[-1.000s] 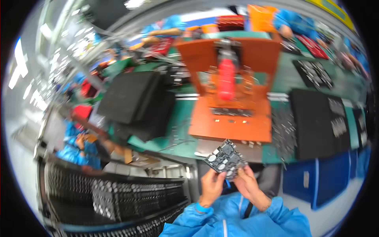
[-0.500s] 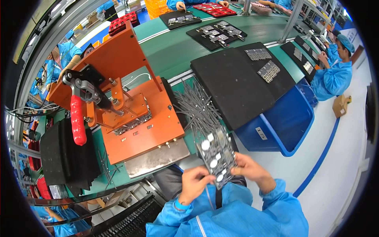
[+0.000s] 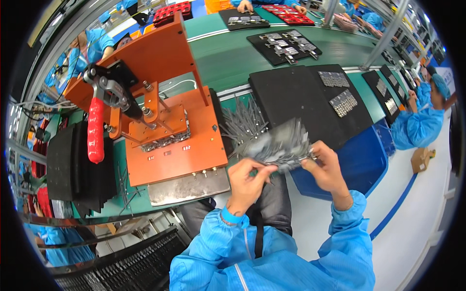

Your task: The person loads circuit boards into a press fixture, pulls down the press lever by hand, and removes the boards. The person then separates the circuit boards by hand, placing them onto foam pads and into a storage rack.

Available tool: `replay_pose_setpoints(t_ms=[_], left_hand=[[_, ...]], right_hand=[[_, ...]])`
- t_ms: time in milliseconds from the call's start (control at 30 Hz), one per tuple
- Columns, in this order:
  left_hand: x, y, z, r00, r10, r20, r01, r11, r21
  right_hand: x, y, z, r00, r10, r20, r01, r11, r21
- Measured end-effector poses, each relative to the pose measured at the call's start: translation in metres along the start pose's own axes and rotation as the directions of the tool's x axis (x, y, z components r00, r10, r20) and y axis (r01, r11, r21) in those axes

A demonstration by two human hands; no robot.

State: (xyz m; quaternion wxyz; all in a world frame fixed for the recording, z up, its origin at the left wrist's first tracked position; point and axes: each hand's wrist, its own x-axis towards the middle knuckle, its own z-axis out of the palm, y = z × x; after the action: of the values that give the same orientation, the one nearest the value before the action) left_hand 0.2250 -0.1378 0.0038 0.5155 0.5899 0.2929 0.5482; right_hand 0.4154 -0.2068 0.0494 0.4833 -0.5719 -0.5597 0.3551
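Grey and bumpy, the blurry flat board (image 3: 281, 147) is up between the left hand (image 3: 246, 184) and right hand (image 3: 329, 168), which both pinch its edges, near a smooth green table (image 3: 218, 59) and pale floor (image 3: 310, 218).

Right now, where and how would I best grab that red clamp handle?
Probably around the middle of the red handle, from its left: it is long and rounded, its lower end is free, while the metal linkage joins its top and the orange fixture lies right of it.
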Motion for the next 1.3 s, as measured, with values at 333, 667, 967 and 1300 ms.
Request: replay_pose_setpoints(t_ms=[333, 667, 967, 1300], left_hand=[[0.042, -0.032, 0.005, 0.937, -0.349, -0.01, 0.348, 0.932, 0.106], [-0.015, -0.008, -0.029, 0.959, -0.232, 0.161, 0.139, 0.884, 0.446], [-0.169, -0.001, -0.139, 0.922, -0.384, -0.039, 0.359, 0.818, 0.45], [-0.287, 0.043, -0.175, 0.799, -0.112, -0.591, 0.387, 0.847, 0.363]], right_hand=[[0.099, 0.084, -0.05, 0.919, -0.045, -0.392, 0.048, 0.999, -0.001], [0.17, 0.145, -0.109, 0.873, -0.441, 0.208, 0.361, 0.298, -0.884], [0.018, -0.004, 0.142, 0.729, -0.534, 0.428, 0.676, 0.659, -0.329], [-0.114, -0.189, 0.496, -0.179, -0.921, 0.346, 0.739, 0.107, 0.666]])
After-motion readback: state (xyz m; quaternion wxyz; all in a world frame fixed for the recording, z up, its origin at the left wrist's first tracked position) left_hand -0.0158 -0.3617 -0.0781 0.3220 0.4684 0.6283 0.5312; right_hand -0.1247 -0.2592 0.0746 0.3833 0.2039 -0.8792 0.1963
